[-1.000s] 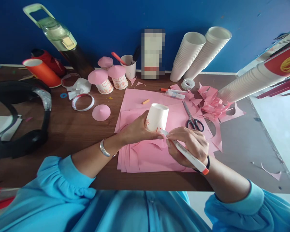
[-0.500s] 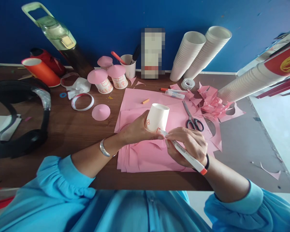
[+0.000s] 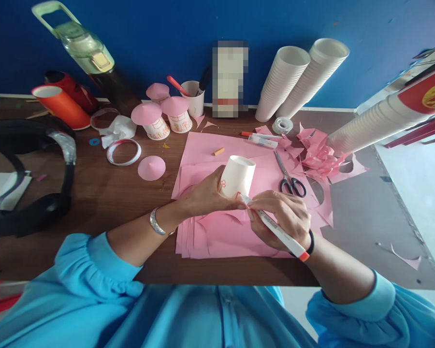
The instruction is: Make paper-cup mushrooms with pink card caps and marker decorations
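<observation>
A white paper cup [image 3: 240, 175], bottom side up and tilted, is gripped by my left hand [image 3: 208, 193], fingers behind it and thumb along its lower rim. An orange-red flower drawing shows on its left side. My right hand [image 3: 284, 217] is closed around a white marker pen [image 3: 281, 234] with an orange-red end. The marker's tip touches the cup near the rim, where a short orange-red line shows. Under both hands lie stacked pink paper sheets [image 3: 217, 237]. Black-handled scissors [image 3: 292, 181] rest on the paper, right of the cup.
Behind stand small decorated cups with pink cone roofs [image 3: 147, 116], a pen cup [image 3: 195, 104] and tall paper cup stacks [image 3: 282, 82]. Crumpled pink scraps [image 3: 321, 152] lie at right. A loose pink cone [image 3: 151, 168], tape roll [image 3: 123, 152], bottle [image 3: 90, 53] and black headset [image 3: 67, 183] are left.
The orange-red line near the cup's rim has grown a little, with the marker tip shifted slightly right. The cup and my left hand have barely moved.
</observation>
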Available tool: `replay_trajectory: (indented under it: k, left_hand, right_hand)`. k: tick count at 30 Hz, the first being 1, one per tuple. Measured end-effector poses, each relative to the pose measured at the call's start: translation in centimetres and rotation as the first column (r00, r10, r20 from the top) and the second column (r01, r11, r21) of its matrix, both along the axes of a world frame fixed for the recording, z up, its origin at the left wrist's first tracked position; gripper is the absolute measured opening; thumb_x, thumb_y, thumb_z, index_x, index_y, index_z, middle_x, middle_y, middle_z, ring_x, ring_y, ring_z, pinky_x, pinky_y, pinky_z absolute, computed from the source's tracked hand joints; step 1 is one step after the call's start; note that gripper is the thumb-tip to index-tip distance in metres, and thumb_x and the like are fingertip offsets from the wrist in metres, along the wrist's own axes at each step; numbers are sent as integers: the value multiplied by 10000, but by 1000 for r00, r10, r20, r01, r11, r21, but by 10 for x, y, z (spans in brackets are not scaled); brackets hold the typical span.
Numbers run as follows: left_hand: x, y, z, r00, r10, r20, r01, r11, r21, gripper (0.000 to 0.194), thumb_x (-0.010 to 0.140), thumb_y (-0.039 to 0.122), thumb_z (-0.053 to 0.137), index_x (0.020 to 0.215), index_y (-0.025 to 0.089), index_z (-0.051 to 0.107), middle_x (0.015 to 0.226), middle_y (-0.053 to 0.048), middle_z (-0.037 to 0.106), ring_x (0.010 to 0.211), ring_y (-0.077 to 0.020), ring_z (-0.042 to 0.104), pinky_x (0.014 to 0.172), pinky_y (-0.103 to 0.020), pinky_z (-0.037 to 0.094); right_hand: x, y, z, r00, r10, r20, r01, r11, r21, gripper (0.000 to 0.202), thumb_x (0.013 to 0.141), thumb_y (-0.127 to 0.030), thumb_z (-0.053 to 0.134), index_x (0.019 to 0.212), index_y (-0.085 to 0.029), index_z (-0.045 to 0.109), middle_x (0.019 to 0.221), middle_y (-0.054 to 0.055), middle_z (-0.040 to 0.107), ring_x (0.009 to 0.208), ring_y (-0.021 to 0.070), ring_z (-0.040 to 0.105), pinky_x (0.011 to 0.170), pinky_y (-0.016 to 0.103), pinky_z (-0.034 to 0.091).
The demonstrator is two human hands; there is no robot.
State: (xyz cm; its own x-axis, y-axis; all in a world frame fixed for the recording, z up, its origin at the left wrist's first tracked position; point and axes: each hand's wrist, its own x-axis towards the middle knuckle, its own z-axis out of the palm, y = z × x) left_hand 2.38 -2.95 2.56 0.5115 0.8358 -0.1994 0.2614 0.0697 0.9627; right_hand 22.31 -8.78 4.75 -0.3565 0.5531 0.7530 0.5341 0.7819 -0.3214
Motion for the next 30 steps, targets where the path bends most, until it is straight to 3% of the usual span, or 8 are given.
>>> replay_trajectory:
  k: [30]
  left_hand:
    - [-1, 0, 1, 999, -3, -37, 3, 1000, 8, 767, 592, 444, 935, 1233, 215, 582, 1069, -76, 682, 957, -273, 635, 737, -374, 553]
  right_hand:
    - [0, 0, 2, 999, 20, 32, -20, 1000, -7, 171, 851, -50, 646, 953, -183, 612, 742, 29, 721, 598, 145, 703, 558, 240, 582]
